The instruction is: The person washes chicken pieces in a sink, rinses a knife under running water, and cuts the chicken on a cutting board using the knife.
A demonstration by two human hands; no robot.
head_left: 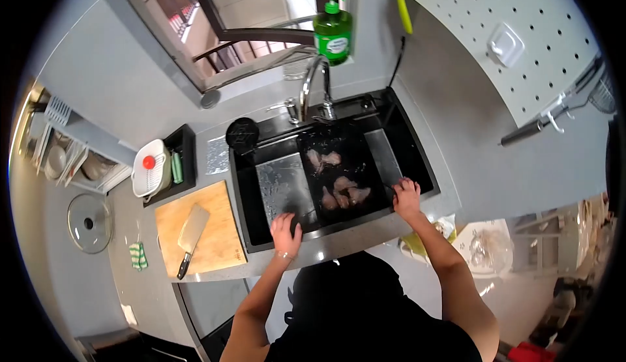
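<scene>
"Fingers?"
"Left hand (285, 233) half-curled at front edge of sink (277, 189); right hand (406, 197) curled beside black tray (355, 157). Grip: can't tell."
"Meat (357, 194)?"
"Pieces in tray, tray in sink. Knife (193, 226) on cutting board (225, 235), left."

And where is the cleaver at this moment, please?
In the head view, the cleaver lies on the wooden board at left, beside the sink and left of the left hand.
</scene>
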